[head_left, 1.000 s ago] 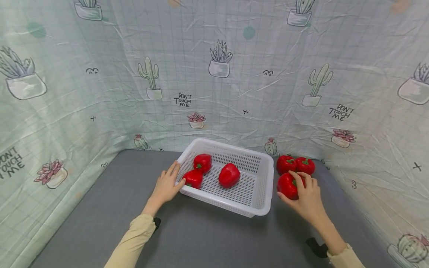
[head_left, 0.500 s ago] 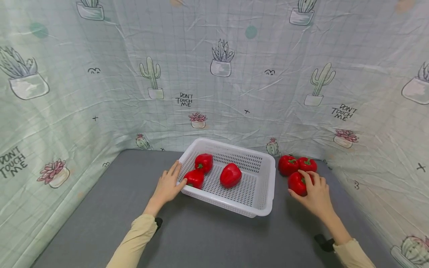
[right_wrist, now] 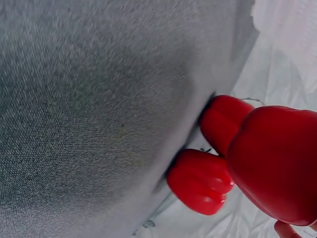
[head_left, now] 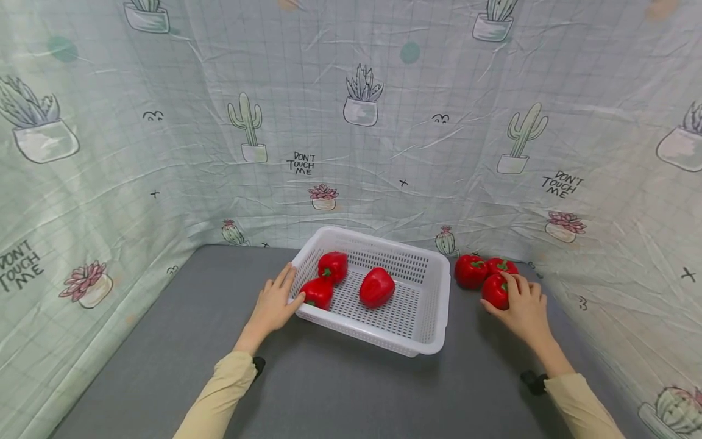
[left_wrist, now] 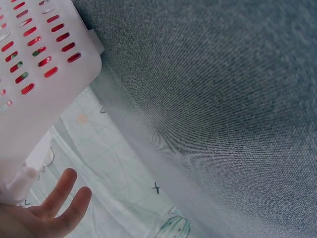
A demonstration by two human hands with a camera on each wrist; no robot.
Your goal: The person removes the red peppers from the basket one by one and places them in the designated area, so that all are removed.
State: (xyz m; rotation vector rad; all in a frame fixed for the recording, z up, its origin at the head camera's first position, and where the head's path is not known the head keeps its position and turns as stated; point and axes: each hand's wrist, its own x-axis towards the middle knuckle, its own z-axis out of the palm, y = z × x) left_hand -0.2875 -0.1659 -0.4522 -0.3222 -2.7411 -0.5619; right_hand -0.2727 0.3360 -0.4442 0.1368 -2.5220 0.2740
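In the head view the left hand (head_left: 273, 306) rests on the near-left corner of a white perforated basket (head_left: 362, 329), thumb over the rim and fingers along the left side. Three red peppers lie inside: one at the back left (head_left: 333, 266), one near the left corner (head_left: 318, 293), one in the middle (head_left: 376, 288). Right of the basket, the right hand (head_left: 522, 308) grips a red pepper (head_left: 495, 291), thumb in front and fingers over it. Just behind stand two more peppers, one at left (head_left: 470, 271) and one partly hidden (head_left: 502, 266). The right wrist view shows the gripped pepper (right_wrist: 277, 163) large.
A grey table surface (head_left: 351, 396) lies under everything. Patterned cloth (head_left: 384, 152) with cactus drawings hangs behind and at both sides, meeting the table's back edge close to the two rear peppers. A dark band sits at each wrist.
The right hand, with its pepper, has moved right and slightly back, nearer the partly hidden rear pepper. The left hand and the basket stay in place.
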